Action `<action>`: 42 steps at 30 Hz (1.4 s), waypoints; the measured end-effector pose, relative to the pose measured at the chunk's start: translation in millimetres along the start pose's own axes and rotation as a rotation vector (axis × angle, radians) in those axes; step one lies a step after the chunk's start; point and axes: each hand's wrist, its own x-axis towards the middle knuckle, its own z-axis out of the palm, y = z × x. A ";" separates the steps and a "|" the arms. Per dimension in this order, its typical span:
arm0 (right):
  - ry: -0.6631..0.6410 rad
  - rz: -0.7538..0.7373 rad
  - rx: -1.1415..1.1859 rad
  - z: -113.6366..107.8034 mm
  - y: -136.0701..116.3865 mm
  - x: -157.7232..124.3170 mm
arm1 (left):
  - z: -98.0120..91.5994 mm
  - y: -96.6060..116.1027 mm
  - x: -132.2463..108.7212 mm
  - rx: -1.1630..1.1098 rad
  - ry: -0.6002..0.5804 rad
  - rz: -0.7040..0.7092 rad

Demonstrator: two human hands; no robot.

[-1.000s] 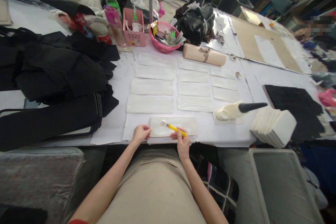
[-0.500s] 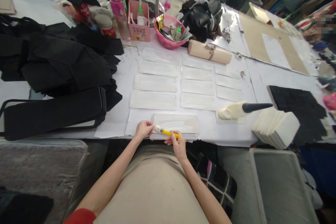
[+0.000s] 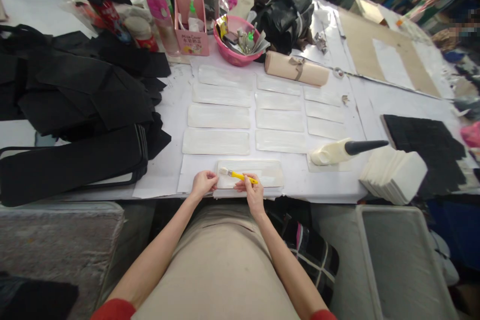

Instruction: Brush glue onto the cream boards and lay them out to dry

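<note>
My right hand (image 3: 250, 187) is closed on the yellow handle of a brush (image 3: 238, 175). The bristles, pale at the tip, rest over the left end of a white rectangular panel (image 3: 258, 174) at the table's front edge. At that panel's left end is my left hand (image 3: 205, 182), its thumb and fingertips pressed together; whatever lies between them is too small to make out. Behind, several similar coated panels (image 3: 216, 141) lie in rows. A cream bottle with a black nozzle (image 3: 332, 154) lies on its side to the right.
Black pieces (image 3: 82, 85) are heaped at the left beside black framed panels (image 3: 75, 162). A pink basin (image 3: 237, 55), a pink box (image 3: 193, 42) and a beige roll (image 3: 296, 68) stand behind the rows. White blocks (image 3: 393, 175) and a black stack (image 3: 423, 152) are at right.
The brush's bristles have moved slightly away from my left fingertips and up over the panel's left end. The whole view has shifted a little.
</note>
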 end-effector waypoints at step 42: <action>0.381 -0.229 -0.386 -118.6 -11.8 -39.0 | -3.8 -1.1 -4.8 -0.060 0.003 0.037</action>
